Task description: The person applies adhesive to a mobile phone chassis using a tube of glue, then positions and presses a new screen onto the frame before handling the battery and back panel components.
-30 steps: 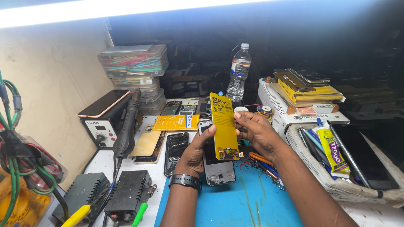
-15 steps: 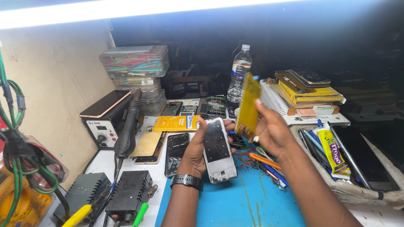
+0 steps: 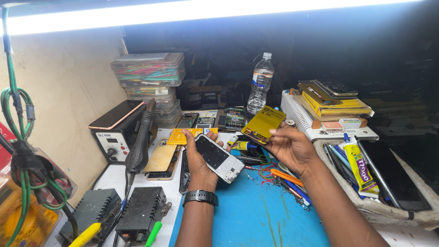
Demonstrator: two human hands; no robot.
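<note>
Bright strip light (image 3: 206, 11) blazes across the top, blown out white. The tabletop (image 3: 256, 219) sits evenly lit and sharp, the back shelf area falls into deep shadow, and the wide lens bends the edges.

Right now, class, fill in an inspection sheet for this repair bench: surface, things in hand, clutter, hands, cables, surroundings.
Surface: blue mat on a white bench, marked with scuffs.
Things in hand: phone with white frame; yellow packet.
Clutter: water bottle, glue tube, stacked clear boxes, loose tools.
Hands: left hand grips the phone; right hand holds the yellow packet tilted.
Cables: green cables bundled at left.
Surroundings: hot-air station, light strip overhead.
</note>
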